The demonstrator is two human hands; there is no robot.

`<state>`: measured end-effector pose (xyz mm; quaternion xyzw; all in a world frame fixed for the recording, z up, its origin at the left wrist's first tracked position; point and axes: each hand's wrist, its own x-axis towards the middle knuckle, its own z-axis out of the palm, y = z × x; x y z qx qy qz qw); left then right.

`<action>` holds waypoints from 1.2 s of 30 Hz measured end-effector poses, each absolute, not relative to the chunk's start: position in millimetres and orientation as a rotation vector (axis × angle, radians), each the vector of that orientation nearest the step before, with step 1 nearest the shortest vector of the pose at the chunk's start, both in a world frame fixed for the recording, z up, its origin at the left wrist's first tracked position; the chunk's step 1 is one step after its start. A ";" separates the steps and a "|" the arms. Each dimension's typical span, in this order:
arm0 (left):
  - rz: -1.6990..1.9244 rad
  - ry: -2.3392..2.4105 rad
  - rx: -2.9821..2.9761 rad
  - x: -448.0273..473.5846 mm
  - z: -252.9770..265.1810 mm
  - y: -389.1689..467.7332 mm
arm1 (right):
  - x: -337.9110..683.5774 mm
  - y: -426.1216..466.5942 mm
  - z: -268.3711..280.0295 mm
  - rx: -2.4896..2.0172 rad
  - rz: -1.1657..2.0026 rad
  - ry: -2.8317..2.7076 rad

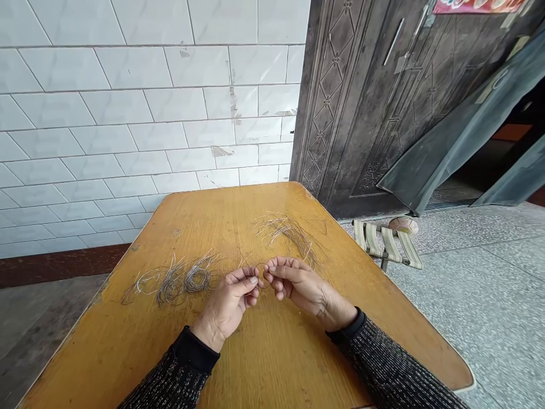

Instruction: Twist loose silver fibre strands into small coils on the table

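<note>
Over the middle of the table, my left hand (233, 296) and my right hand (298, 284) face each other with a small gap between the fingertips. Both are closed in a pinch on one thin wire (264, 287), bent into a small loop between them. Left of my left hand lie several coils of thin wire (196, 278), with loose ends sticking up. Beyond my right hand, a loose bundle of straighter wires (284, 228) is spread on the wood. Parts of the held wire are hidden behind my fingers.
The yellow wooden table (264, 352) reaches to a white tiled wall (140, 113). A dark carved door (361, 108) stands at the right, with a grey-green curtain (464, 136) beside it. A striped folding stool (385, 244) and a round ball-like thing (403, 225) are on the speckled floor.
</note>
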<state>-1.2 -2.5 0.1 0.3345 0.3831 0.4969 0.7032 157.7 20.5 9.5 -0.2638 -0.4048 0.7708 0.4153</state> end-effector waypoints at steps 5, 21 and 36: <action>1.054 0.798 0.679 -3.2 -2.7 0.0 | 158.1 22.6 7.0 -0.705 1.998 -0.910; 1.085 0.782 0.757 -9.9 -2.6 2.5 | 165.0 23.6 6.8 -0.649 1.932 -1.100; 1.125 0.787 0.697 -7.4 -0.6 2.1 | 162.3 24.3 2.4 -0.644 1.922 -1.134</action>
